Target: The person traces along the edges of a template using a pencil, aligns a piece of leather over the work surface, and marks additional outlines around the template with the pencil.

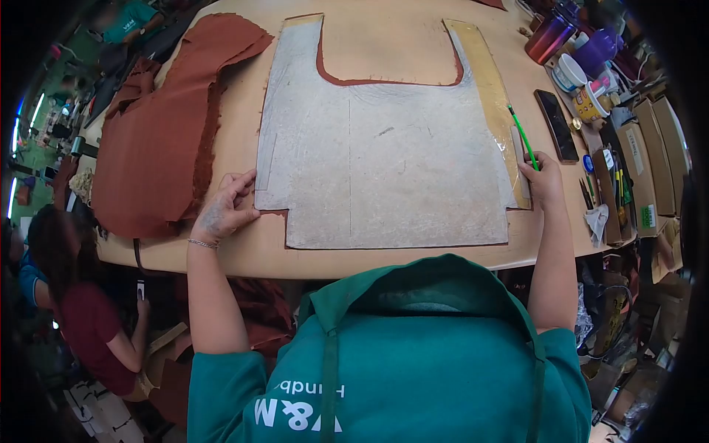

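A large grey pattern template (399, 162) with a U-shaped cutout at its far side lies flat on the table. Reddish-brown leather (320, 63) peeks out from under its edges. My left hand (224, 207) grips the template's left edge near the lower corner, thumb and fingers closed against it. In my right hand (545, 179), at the template's right edge, is a green pencil (523, 136), its tip pointing away from me. The right fingertips are partly hidden beside the template's edge.
Folded reddish-brown leather (159, 148) covers the table's left side. To the right lie a phone (556, 125), white tubs (569, 72), bottles (554, 33) and a cardboard box (639, 170) beside pens. A person in a maroon shirt (96, 340) is at lower left; another in green (127, 21) sits far left.
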Available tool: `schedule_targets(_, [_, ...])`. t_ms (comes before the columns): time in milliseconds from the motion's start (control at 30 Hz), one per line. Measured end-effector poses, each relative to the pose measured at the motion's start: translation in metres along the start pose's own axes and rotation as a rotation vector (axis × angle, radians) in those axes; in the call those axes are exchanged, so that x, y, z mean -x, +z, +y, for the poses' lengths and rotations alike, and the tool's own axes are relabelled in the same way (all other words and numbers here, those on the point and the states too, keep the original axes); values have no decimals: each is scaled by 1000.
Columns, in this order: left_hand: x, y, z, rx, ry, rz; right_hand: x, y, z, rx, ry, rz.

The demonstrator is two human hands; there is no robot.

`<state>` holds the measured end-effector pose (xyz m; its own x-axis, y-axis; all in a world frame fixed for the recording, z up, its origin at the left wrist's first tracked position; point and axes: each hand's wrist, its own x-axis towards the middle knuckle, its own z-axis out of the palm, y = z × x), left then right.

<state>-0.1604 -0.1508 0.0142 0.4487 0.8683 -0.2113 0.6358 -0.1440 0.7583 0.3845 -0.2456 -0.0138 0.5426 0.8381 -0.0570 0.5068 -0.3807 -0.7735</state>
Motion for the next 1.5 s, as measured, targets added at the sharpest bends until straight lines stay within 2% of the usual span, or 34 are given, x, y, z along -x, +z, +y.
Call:
schedule_targets(133, [1,-1,6,-62,-46,-49,0,0,0,-10,7,-9])
schedule_targets(300, [1,-1,3,-50,-35,-32,1,0,2,60,-52,1])
schedule_targets(667, [1,-1,4,-74,-28,-22,-1,-3,6,54,-22,9])
schedule_targets(1500, [1,1,1,-3,-15,-21,-1,-8,5,47,-36,-48])
